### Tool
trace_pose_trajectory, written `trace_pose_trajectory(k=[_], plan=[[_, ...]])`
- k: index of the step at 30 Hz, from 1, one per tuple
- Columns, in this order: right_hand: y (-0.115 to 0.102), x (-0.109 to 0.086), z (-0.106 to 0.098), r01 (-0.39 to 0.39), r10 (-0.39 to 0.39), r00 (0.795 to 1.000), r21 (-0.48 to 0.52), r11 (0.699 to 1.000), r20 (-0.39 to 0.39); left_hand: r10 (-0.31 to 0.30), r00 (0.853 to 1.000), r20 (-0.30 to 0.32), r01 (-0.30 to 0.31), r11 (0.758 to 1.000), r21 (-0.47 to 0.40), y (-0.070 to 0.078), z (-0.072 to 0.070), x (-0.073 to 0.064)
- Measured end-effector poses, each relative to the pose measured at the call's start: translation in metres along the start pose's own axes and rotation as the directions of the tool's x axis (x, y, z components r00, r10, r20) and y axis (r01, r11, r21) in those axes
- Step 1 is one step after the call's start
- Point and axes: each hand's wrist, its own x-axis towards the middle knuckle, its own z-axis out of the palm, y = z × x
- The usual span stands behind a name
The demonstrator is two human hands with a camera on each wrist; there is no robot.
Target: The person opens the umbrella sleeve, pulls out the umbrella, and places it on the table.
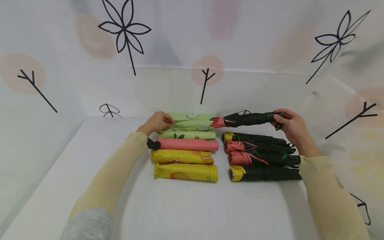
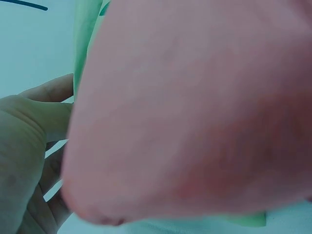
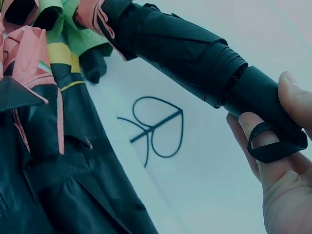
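Note:
My left hand (image 1: 157,122) pinches the left end of a pale green umbrella sleeve (image 1: 189,124). My right hand (image 1: 291,125) grips the handle (image 3: 258,95) of a folded black umbrella (image 1: 249,119), its wrist strap (image 3: 278,146) looped over a finger. The umbrella's red-trimmed end (image 1: 217,122) meets the sleeve's right end. In the left wrist view, a large blurred pink surface (image 2: 185,107) covers most of the fingers and the green sleeve.
In front lie another green sleeve (image 1: 186,135), a pink one (image 1: 189,144) and two yellow ones (image 1: 186,172). To their right, several folded black umbrellas (image 1: 267,173) with yellow or red ends lie stacked in a column. A patterned white cloth (image 1: 168,90) rises behind.

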Motion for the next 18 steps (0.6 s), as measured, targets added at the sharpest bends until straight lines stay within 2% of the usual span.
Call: trace_pose_trajectory(k=[4, 8, 11, 15, 18], plan=[[-0.003, -0.004, -0.006, -0.009, 0.009, 1.000, 0.034, 0.999, 0.002, 0.001, 1.000, 0.005, -0.001, 1.000, -0.009, 0.000, 0.000, -0.001], [-0.004, -0.008, -0.013, -0.019, 0.020, 1.000, 0.040, 0.999, -0.014, 0.024, 1.000, 0.008, -0.024, 1.000, -0.015, 0.001, -0.001, -0.001], [-0.006, -0.011, -0.018, -0.031, 0.033, 0.999, 0.080, 0.996, -0.019, 0.039, 0.999, 0.011, -0.039, 0.999, -0.013, 0.002, -0.001, -0.001], [-0.008, -0.013, -0.025, -0.042, 0.046, 0.999, 0.141, 0.989, -0.020, 0.038, 0.999, 0.015, -0.038, 0.999, -0.012, 0.001, -0.001, -0.001], [-0.010, -0.014, -0.029, -0.041, 0.045, 0.999, 0.147, 0.988, -0.030, 0.036, 0.999, 0.013, -0.036, 0.999, -0.013, 0.000, -0.001, -0.001]])
